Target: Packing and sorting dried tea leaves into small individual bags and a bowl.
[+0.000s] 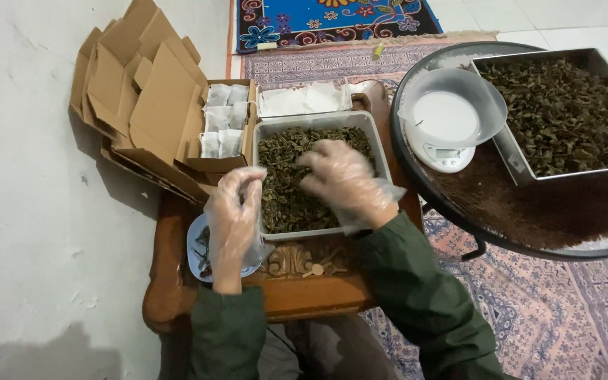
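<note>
Both my hands wear clear plastic gloves. My right hand (343,179) reaches into a grey rectangular tray (318,121) filled with dark dried leaves (286,204), its fingers bent and pinching at the leaves. My left hand (233,214) hovers at the tray's left edge with fingertips pinched together, apparently holding a small white sachet against the rim. Under my left hand lies a small blue-rimmed dish (197,255) with some dark bits in it. Everything rests on a low carved wooden table (297,292).
An open cardboard box (225,127) of white sachets and a stack of flat cardboard blanks (142,91) sit at the left. A clear tub of empty sachets (304,98) stands behind the tray. On a round dark tray (529,211) at the right are a white scale with a bowl (448,119) and a metal pan of leaves (564,116).
</note>
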